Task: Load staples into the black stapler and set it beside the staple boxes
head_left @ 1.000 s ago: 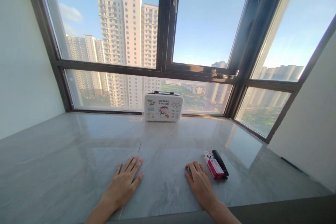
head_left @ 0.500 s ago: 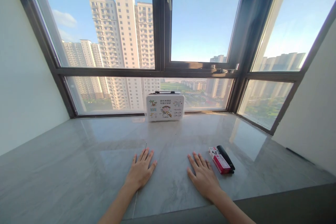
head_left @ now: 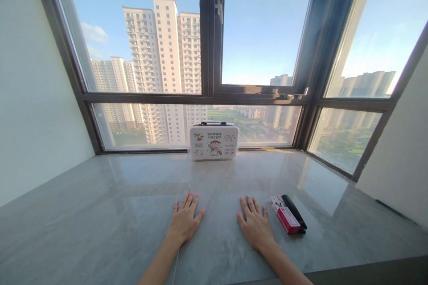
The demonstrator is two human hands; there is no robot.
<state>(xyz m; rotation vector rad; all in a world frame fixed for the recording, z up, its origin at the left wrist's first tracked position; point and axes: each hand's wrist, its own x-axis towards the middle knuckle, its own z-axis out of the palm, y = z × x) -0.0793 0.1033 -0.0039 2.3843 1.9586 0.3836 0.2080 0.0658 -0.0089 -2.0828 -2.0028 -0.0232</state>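
Observation:
My left hand [head_left: 185,219] lies flat on the grey marble sill [head_left: 133,222], fingers spread and holding nothing. Palm down to the right of it rests my right hand [head_left: 257,222], also empty with its fingers apart. Just beyond my right hand, apart from it, is a small red and white box [head_left: 286,215]. A black stapler [head_left: 294,212] lies against the box's right side. Farther back, centred against the window, stands a white carrying case [head_left: 214,143] with cartoon prints and a black handle on top.
A dark-framed window [head_left: 207,98] closes off the back, with a pale wall [head_left: 43,98] at the left and another wall [head_left: 401,151] at the right. The sill's front edge [head_left: 334,268] shows at lower right. Tall buildings [head_left: 167,44] stand outside.
The whole view has shifted slightly, so the scene sits a little lower and farther right. My hands remain flat on the sill, slightly closer together; the case, box and stapler stay put.

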